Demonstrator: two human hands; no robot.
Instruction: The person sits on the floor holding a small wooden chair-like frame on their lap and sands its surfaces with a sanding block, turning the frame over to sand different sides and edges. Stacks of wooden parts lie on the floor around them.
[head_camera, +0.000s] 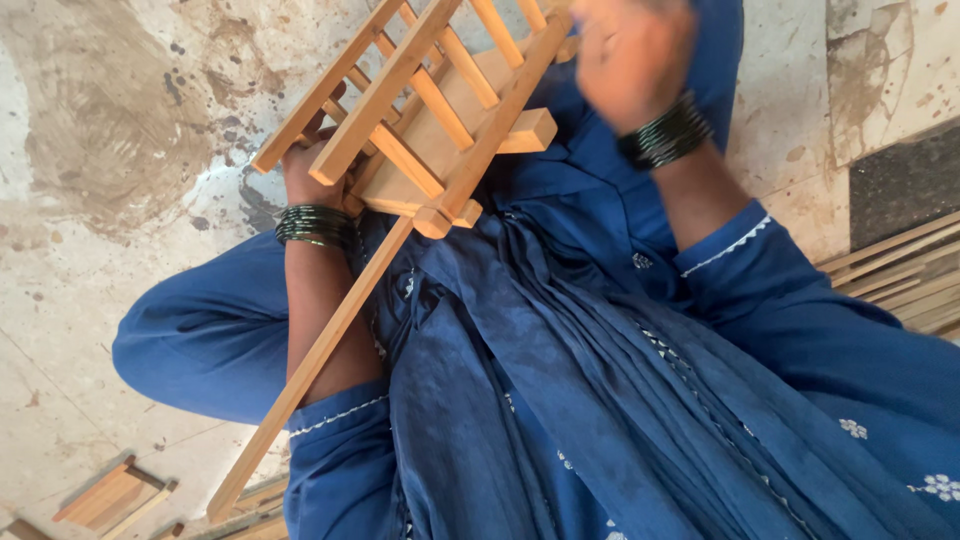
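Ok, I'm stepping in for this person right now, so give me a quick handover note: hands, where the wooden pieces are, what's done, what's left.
Left hand: grips the slatted wooden frame from below, over the lap.
Right hand: raised at the frame's upper end, blurred; grip cannot be told.
Long wooden strip: runs from the frame down past the left forearm.
Done: slats and crossbars look joined.
Left: unclear from this view. Spare strips lie on the floor at right, a small wooden piece at lower left.

Pale, smooth, unvarnished wood is showing on the slatted frame (430, 110); glossy dark bangles (664, 136) are gleaming against matt blue cloth (560, 360); the floor (110, 150) is looking rough and stained.
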